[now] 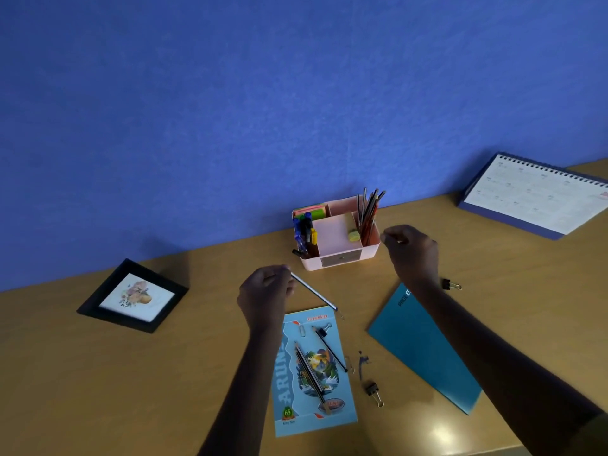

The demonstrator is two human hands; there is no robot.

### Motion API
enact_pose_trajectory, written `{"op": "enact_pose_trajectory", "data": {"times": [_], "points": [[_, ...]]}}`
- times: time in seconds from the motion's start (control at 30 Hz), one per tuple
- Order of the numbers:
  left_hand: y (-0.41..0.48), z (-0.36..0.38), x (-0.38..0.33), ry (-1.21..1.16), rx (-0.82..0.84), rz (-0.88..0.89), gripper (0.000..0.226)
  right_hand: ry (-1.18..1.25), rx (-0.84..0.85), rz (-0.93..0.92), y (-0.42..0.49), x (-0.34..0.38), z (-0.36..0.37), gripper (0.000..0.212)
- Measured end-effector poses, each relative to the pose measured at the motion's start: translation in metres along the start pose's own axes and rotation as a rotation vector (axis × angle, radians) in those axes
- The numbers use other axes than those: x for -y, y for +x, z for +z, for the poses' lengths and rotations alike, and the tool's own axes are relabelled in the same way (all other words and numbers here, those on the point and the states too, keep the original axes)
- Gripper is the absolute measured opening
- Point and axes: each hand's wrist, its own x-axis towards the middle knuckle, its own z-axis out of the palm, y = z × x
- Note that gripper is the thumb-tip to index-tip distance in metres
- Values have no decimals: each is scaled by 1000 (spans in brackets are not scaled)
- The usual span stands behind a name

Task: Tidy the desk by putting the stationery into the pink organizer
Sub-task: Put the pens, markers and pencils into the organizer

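Observation:
The pink organizer (369, 255) stands against the blue wall, with pens (304, 232) in its left slot, pencils (370, 209) in its right slot, sticky notes (311, 212) at the back and a yellow-green eraser (353, 235) in the middle. My left hand (265, 292) pinches a striped pencil (314, 292) by one end, in front of the organizer. Beside the organizer's right wall hovers my right hand (413, 253), fingers curled together with nothing visible in them. Two pencils (309, 373) and a third pencil (329, 348) lie on a light blue notebook (342, 406).
Binder clips lie loose on the wooden desk: one (450, 284) right of my right wrist, one (374, 391) near the notebook, one (324, 329) on it beside a paper clip (302, 330). A teal folder (424, 350), a black picture frame (133, 296) and a desk calendar (533, 195) also rest here.

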Motion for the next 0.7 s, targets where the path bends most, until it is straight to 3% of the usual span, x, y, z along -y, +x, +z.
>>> {"op": "enact_pose_trajectory", "data": {"times": [0.23,0.43,0.6,0.7], "points": [[-2,32,-57,-101,83,173,10,-9,164,25,-82,-20,14,6],[6,70,-88,-38,141,385,13,-101,646,21,-153,-9,56,9],[17,101,-100,72,148,555,10,-359,681,-236,-185,-2,85,11],[23,114,-99,114,160,609,8,-410,670,-295,-194,-9,93,22]]}}
